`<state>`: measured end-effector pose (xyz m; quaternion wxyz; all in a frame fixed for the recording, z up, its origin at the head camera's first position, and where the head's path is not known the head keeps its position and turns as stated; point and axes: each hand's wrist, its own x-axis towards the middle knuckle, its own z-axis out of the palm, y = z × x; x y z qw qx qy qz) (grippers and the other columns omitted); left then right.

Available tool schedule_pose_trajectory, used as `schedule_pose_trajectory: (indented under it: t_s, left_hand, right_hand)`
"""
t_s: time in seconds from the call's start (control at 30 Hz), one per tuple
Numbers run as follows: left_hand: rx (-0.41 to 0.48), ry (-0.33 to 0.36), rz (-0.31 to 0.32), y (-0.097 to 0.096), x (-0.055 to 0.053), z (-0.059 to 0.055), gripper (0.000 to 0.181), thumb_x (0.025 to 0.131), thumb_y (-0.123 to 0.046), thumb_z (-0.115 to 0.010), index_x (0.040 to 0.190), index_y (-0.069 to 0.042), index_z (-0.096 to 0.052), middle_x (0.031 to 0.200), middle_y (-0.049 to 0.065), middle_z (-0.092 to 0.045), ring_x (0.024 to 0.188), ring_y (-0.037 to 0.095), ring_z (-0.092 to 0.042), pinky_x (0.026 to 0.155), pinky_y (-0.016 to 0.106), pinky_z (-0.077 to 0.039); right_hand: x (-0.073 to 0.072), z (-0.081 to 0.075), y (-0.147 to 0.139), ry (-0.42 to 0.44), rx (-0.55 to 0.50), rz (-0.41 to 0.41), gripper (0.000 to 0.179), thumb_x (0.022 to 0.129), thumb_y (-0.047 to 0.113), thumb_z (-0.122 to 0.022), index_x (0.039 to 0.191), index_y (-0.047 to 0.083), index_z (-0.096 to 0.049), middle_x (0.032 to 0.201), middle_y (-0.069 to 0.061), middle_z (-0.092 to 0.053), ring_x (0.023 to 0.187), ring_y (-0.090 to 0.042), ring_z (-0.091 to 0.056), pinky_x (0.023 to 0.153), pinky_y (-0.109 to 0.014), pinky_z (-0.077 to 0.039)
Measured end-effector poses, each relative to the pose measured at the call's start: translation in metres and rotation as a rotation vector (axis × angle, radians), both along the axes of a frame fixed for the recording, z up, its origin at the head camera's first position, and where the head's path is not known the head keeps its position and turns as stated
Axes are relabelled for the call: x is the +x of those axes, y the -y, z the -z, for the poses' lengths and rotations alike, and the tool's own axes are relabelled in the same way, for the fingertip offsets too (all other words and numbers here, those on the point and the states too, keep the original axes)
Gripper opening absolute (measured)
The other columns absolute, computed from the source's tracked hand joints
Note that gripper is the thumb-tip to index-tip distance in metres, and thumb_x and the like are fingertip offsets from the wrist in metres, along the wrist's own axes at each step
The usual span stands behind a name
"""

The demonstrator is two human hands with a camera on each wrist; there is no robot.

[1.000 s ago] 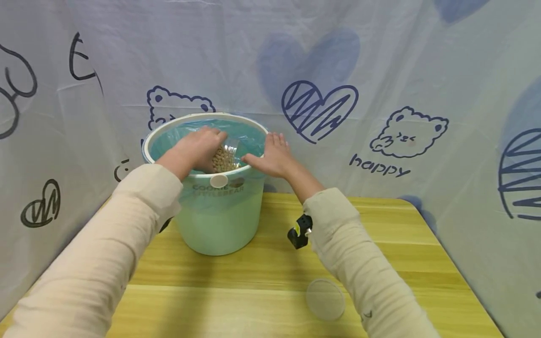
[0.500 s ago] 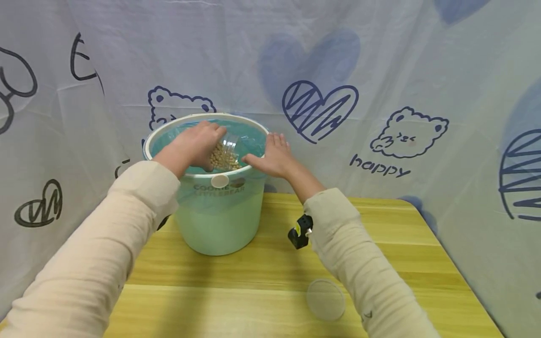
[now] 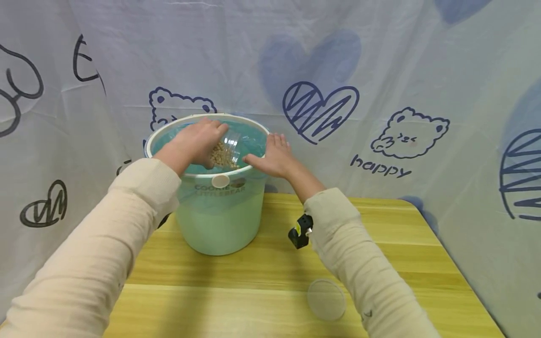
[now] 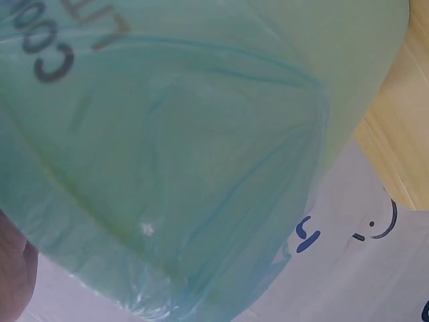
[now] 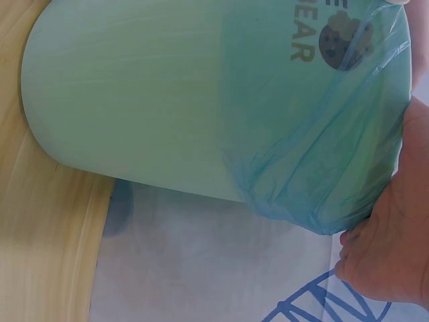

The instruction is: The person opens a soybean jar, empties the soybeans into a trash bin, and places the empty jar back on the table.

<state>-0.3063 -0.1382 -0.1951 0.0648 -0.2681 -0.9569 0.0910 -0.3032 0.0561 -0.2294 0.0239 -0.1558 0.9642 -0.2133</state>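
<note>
My left hand (image 3: 195, 142) holds a clear plastic jar (image 3: 232, 142) tilted inside the mouth of a pale green trash can (image 3: 217, 227). Small tan beans or pellets (image 3: 220, 154) show in the jar and toward its lower side; the exact kind is too small to tell. Much of the jar is hidden by the hand and the can's rim. On the rim's right side rests my right hand (image 3: 274, 157), fingers straight and thumb spread over the edge. A blue-green bag liner (image 5: 315, 161) is folded over the can's outside. Part of the left hand (image 4: 15, 272) shows in the left wrist view.
A clear round lid (image 3: 326, 299) lies on the wooden table (image 3: 253, 305), near the right forearm. Close behind the can hangs a white cloth (image 3: 270, 61) with hearts and bear drawings. Black wrist camera (image 3: 300, 231) sits under the right cuff.
My left hand has risen slightly, and the jar is tilted more, with fewer tan pieces showing. The right hand and the can have stayed in place.
</note>
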Motion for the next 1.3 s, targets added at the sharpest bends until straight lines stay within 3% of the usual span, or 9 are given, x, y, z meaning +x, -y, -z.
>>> schedule_pose_trajectory:
  t_s: [0.23, 0.47, 0.67, 0.83, 1.07, 1.27, 1.3]
  left_hand:
    - [-0.028, -0.033, 0.024, -0.0002, 0.0014, -0.003, 0.079, 0.059, -0.012, -0.083, 0.123, 0.007, -0.043, 0.123, 0.024, -0.051, 0.116, 0.041, -0.045, 0.103, 0.047, -0.041]
    - [-0.067, -0.053, 0.058, -0.0015, 0.0001, -0.0055, 0.081, 0.06, -0.013, -0.085, 0.124, 0.008, -0.041, 0.127, 0.026, -0.049, 0.125, 0.042, -0.041, 0.116, 0.048, -0.02]
    - [-0.12, -0.099, 0.091, -0.0021, 0.0023, -0.0069, 0.079, 0.059, -0.014, -0.086, 0.122, 0.008, -0.043, 0.124, 0.025, -0.051, 0.123, 0.041, -0.042, 0.116, 0.046, -0.02]
    - [-0.224, -0.153, 0.122, -0.004, 0.0058, -0.0085, 0.084, 0.061, -0.015, -0.086, 0.128, 0.008, -0.04, 0.127, 0.025, -0.048, 0.125, 0.04, -0.041, 0.116, 0.046, -0.021]
    - [-0.383, -0.3, 0.189, -0.0057, 0.0098, -0.0094, 0.076, 0.064, -0.01, -0.083, 0.127, 0.006, -0.043, 0.128, 0.022, -0.05, 0.123, 0.037, -0.044, 0.114, 0.043, -0.029]
    - [-0.514, -0.519, 0.296, -0.0032, 0.0078, -0.0057, 0.053, 0.076, -0.003, -0.073, 0.123, 0.002, -0.049, 0.123, 0.018, -0.054, 0.117, 0.031, -0.05, 0.109, 0.038, -0.036]
    - [-0.537, -0.556, 0.316, -0.0026, 0.0073, -0.005, 0.049, 0.078, -0.002, -0.071, 0.122, 0.001, -0.049, 0.122, 0.017, -0.055, 0.116, 0.03, -0.051, 0.108, 0.037, -0.037]
  right_hand:
    - [-0.0012, 0.0009, -0.0002, -0.005, 0.006, 0.001, 0.096, 0.088, 0.056, -0.044, 0.146, -0.006, 0.0, 0.154, -0.023, -0.001, 0.144, -0.036, 0.004, 0.119, -0.045, -0.002]
    - [-0.0012, -0.0001, 0.0001, -0.001, 0.016, 0.003, 0.096, 0.088, 0.056, -0.044, 0.146, -0.006, 0.0, 0.155, -0.022, 0.0, 0.144, -0.035, 0.004, 0.119, -0.045, -0.003]
    - [-0.0013, -0.0002, 0.0003, -0.006, 0.011, 0.003, 0.095, 0.088, 0.054, -0.045, 0.146, -0.006, -0.001, 0.154, -0.023, -0.002, 0.144, -0.036, 0.003, 0.119, -0.044, -0.003]
    - [-0.0005, 0.0002, 0.0003, -0.011, 0.003, 0.005, 0.094, 0.088, 0.053, -0.045, 0.146, -0.007, -0.003, 0.154, -0.023, -0.003, 0.144, -0.036, 0.002, 0.119, -0.044, -0.003]
    - [-0.0078, 0.0052, -0.0004, -0.01, -0.015, 0.003, 0.098, 0.086, 0.058, -0.045, 0.146, -0.007, -0.003, 0.154, -0.023, -0.003, 0.144, -0.035, 0.004, 0.119, -0.043, -0.002]
    - [-0.01, 0.0063, -0.0001, -0.006, -0.005, 0.007, 0.097, 0.086, 0.057, -0.045, 0.146, -0.007, -0.002, 0.154, -0.023, -0.003, 0.143, -0.036, 0.004, 0.119, -0.043, -0.002]
    - [-0.0049, 0.0019, 0.0006, 0.005, 0.003, 0.01, 0.093, 0.088, 0.051, -0.046, 0.146, -0.007, -0.003, 0.155, -0.023, -0.003, 0.144, -0.035, 0.004, 0.119, -0.042, -0.002]
